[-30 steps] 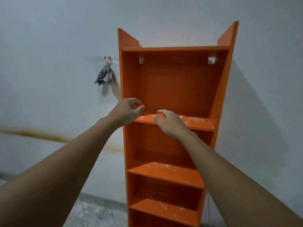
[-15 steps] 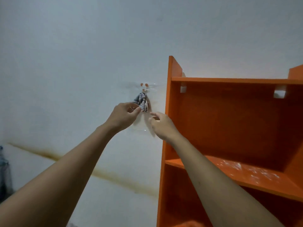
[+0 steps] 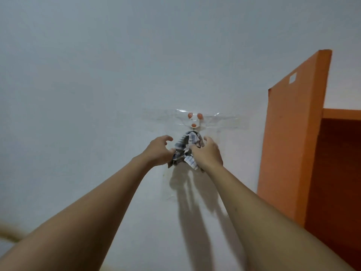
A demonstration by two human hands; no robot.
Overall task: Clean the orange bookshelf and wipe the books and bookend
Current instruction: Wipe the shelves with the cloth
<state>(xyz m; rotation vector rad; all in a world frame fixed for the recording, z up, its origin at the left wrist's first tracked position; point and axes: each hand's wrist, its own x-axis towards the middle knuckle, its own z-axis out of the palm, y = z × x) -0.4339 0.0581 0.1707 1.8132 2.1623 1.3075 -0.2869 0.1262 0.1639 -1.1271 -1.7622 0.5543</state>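
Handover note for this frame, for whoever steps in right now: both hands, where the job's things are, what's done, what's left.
Left hand: at the left edge of the checked cloth, fingers curled; whether it truly grips cannot be told.
Right hand: grips the cloth, which hangs from the wall hook.
Orange bookshelf: at the far right; books and bookend out of view.
Done: cloth reached.
Left: lift it off the hook, wipe the shelves, books and bookend.

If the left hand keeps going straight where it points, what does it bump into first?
Probably the checked cloth hanging on the wall; the left hand seems to touch it at the thumb. The wall lies just behind.
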